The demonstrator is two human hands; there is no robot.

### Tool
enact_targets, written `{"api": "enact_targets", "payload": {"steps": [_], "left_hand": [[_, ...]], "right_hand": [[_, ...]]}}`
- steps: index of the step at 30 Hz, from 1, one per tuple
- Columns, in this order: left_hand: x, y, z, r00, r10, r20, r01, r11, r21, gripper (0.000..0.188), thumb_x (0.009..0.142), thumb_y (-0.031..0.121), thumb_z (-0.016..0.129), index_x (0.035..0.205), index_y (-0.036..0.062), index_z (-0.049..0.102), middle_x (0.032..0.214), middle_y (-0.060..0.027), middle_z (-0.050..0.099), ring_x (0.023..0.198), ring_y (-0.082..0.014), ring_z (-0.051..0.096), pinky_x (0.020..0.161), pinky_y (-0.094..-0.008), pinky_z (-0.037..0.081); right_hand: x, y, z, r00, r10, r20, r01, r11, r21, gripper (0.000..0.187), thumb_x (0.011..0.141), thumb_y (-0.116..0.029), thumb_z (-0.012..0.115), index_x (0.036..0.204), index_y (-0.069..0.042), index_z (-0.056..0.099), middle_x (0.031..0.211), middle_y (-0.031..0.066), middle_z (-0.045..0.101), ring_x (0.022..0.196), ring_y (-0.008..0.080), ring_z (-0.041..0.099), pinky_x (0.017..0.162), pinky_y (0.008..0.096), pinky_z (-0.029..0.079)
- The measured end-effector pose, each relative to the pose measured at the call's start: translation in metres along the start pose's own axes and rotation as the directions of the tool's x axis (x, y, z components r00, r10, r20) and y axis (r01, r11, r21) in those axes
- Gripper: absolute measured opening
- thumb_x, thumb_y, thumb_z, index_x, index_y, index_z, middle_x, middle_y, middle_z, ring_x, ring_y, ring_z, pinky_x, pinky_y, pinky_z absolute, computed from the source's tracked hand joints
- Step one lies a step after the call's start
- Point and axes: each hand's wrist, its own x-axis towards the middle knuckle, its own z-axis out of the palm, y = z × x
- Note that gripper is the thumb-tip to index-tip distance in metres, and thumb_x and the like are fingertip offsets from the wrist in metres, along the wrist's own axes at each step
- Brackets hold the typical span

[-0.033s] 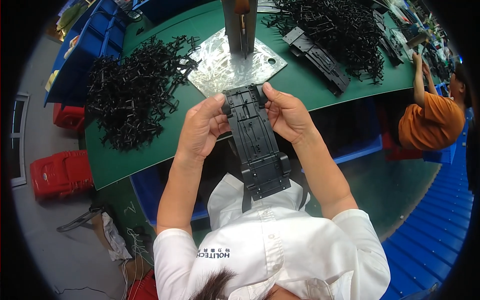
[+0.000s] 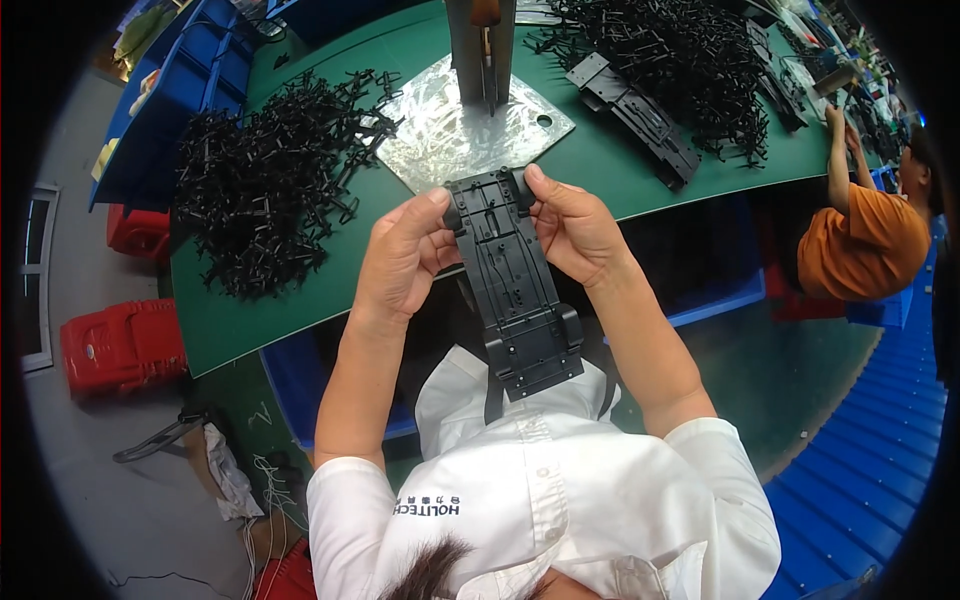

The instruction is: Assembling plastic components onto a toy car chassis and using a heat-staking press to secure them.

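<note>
The left hand (image 2: 405, 250) and right hand (image 2: 575, 230) are half closed, pinching a black plastic chassis tray (image 2: 515, 285) by the two sides of its far end, thumbs uppermost and fingers curled. The tray is raised in front of the near edge of the green table (image 2: 250, 330), its near end over the wearer's lap. Its long axis runs away from the body, far end slanting slightly left; the ribbed, studded face is up. Dark lettering (image 2: 428, 507) in two rows crosses the chest of the white shirt (image 2: 600, 510).

On the table, a silver base plate (image 2: 435, 130) carries an upright metal column (image 2: 467, 50). Small black plastic parts (image 2: 265, 195) heap along the left edge. Right of the plate, a second chassis tray (image 2: 640, 120) lies diagonally, one end close to the near edge.
</note>
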Motion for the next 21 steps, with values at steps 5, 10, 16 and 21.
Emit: {"api": "enact_targets", "payload": {"steps": [5, 10, 16, 21], "left_hand": [[-0.028, -0.007, -0.008, 0.992, 0.1, -0.075, -0.102, 0.994, -0.033, 0.032, 0.085, 0.028, 0.058, 0.1, -0.0008, 0.057, 0.087, -0.0087, 0.064, 0.074, -0.0145, 0.063, 0.065, -0.0257, 0.053], [-0.053, -0.024, -0.017, 0.95, 0.222, -0.22, -0.262, 0.949, -0.173, 0.028, 0.086, 0.023, 0.056, 0.102, 0.0005, 0.054, 0.092, -0.0107, 0.063, 0.08, -0.0191, 0.063, 0.071, -0.0319, 0.054], [-0.065, -0.064, 0.015, 0.914, 0.335, -0.23, -0.395, 0.866, -0.308, 0.035, 0.088, 0.013, 0.052, 0.118, 0.0006, 0.041, 0.112, -0.0115, 0.055, 0.102, -0.0218, 0.057, 0.089, -0.0404, 0.049], [-0.064, -0.055, 0.0, 0.987, 0.116, 0.11, -0.067, 0.925, -0.373, 0.045, 0.089, 0.031, 0.05, 0.12, -0.0014, 0.043, 0.113, -0.0148, 0.055, 0.104, -0.0242, 0.055, 0.091, -0.0393, 0.046]], "right_hand": [[-0.01, 0.003, 0.006, 0.982, 0.075, 0.172, -0.076, 0.997, 0.002, 0.038, 0.093, -0.032, 0.05, 0.107, 0.003, 0.055, 0.09, 0.009, 0.061, 0.075, 0.012, 0.06, 0.069, 0.023, 0.051], [-0.049, 0.004, -0.024, 0.959, -0.006, 0.284, 0.028, 0.997, -0.072, 0.059, 0.096, -0.041, 0.035, 0.13, 0.007, 0.037, 0.119, 0.0196, 0.053, 0.11, 0.0243, 0.052, 0.095, 0.0368, 0.042], [-0.071, 0.027, -0.024, 0.964, -0.25, 0.092, 0.246, 0.968, 0.06, 0.042, 0.094, -0.025, 0.045, 0.12, 0.008, 0.044, 0.111, 0.0191, 0.058, 0.098, 0.0283, 0.061, 0.081, 0.0428, 0.053], [-0.077, -0.019, -0.045, 0.969, -0.243, 0.053, 0.248, 0.957, -0.151, 0.034, 0.092, -0.019, 0.05, 0.108, 0.01, 0.05, 0.092, 0.0191, 0.063, 0.074, 0.0263, 0.066, 0.062, 0.0364, 0.057]]}}
